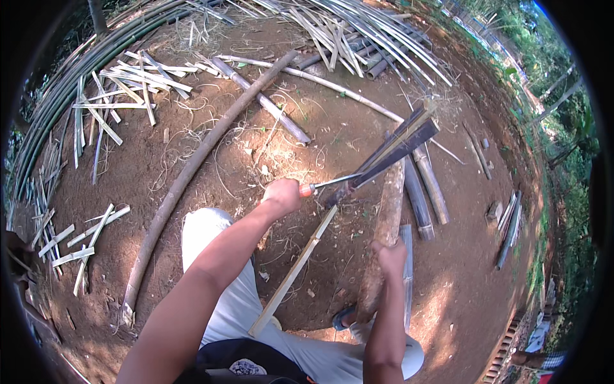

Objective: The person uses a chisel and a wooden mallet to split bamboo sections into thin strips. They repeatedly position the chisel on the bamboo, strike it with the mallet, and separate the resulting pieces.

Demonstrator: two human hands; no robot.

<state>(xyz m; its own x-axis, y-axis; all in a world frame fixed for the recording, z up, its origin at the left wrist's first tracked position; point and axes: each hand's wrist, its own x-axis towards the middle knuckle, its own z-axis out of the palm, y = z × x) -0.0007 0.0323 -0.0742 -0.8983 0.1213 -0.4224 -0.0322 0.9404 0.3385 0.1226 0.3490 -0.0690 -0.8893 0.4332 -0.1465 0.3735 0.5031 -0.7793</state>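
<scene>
Split bamboo (409, 144) slants right of the left hand's grip (283, 195).

My left hand (283, 196) and right hand (389, 257) are bare, as are my left forearm (214, 272) and right forearm (390, 317) as far as they show. I wear loose, pale grey trousers (238, 312), almost white where sun strikes the knee. My dark top (220, 354) bears a rounded white emblem (247, 367) with fine dark patterning. My visible footwear (344, 318) is dark and bluish, its type unclear.
</scene>
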